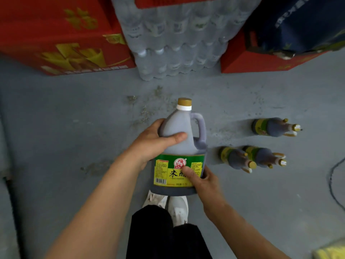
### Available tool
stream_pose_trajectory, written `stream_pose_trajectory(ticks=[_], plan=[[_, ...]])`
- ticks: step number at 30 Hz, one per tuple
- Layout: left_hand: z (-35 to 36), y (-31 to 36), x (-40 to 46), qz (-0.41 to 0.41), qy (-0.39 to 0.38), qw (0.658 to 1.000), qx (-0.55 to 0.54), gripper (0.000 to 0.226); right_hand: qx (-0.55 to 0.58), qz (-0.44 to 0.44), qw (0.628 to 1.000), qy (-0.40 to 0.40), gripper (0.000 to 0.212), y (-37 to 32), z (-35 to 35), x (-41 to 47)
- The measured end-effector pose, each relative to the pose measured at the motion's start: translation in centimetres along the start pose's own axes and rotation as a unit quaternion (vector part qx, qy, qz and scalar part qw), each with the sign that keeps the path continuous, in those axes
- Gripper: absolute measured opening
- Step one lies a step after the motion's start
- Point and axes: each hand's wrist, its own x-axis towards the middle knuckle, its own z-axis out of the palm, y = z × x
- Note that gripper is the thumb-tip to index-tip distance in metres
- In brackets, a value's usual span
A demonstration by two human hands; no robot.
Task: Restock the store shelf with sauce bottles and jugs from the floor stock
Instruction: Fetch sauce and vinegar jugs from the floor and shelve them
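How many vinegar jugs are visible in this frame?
4: one jug held in both hands, three on the floor to its right, at and. None seem hidden.

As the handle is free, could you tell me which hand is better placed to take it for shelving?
Probably right: the right hand sits below the dark rice-vinegar jug's handle side; the left hand wraps the opposite shoulder.

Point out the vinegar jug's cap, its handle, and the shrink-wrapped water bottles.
jug cap (pixel 184 102), head view, on the gold top.
jug handle (pixel 200 126), head view, on the loop's outer bend.
water bottle pack (pixel 177 43), head view, on the wrapped front.
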Motion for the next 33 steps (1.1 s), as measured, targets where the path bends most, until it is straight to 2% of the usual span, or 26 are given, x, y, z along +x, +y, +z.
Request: stream_pose_trajectory(ticks=[2,5,7,9,11,14,18,21,27,31,33], plan=[[-1.5,1.2,-2.8,0.002,0.018,1.0,-0.014,0.047,-0.018,-0.007,1.0,-0.018,0.042,-1.7,1.3,-2.1],[-3.6,3.4,-7.8,0.013,0.037,0.999,-0.038,0.046,-0.04,-0.019,0.998,-0.046,0.03,-4.5,3.0,-5.9],[-4.9,5.0,-11.6,0.024,0.043,0.998,-0.051,0.059,-0.055,-0.028,0.996,-0.065,0.038,-6.6,4.0,-9.2],[-6.2,6.7,-15.7,0.034,0.041,0.997,-0.046,0.083,-0.071,-0.038,0.994,-0.072,0.05,-8.7,4.9,-12.8],[-7.4,8.6,-20.3,0.046,0.05,0.997,-0.039,0.093,-0.088,-0.047,0.992,-0.078,0.051,-11.0,5.8,-16.5],[-9.5,11.4,-27.2,0.067,0.081,0.992,-0.07,0.091,-0.117,-0.067,0.986,-0.099,0.039,-14.6,7.7,-21.7],[-13.6,14.6,-35.9,0.109,0.137,0.979,-0.108,0.066,-0.169,-0.109,0.969,-0.144,0.025,-19.4,12.4,-28.1],[-18.1,16.4,-41.1,0.132,0.19,0.966,-0.118,0.052,-0.211,-0.144,0.951,-0.176,0.027,-22.4,17.5,-31.5],[-29.8,19.7,-49.9,0.177,0.294,0.928,-0.146,0.065,-0.245,-0.207,0.911,-0.258,0.026,-28.7,31.0,-37.4],[-38.4,22.1,-55.9,0.211,0.366,0.896,-0.136,0.062,-0.269,-0.247,0.876,-0.313,0.044,-32.6,41.0,-41.7],[-42.2,23.4,-59.0,0.228,0.401,0.879,-0.122,0.064,-0.263,-0.26,0.865,-0.338,0.037,-34.4,45.6,-43.7]])
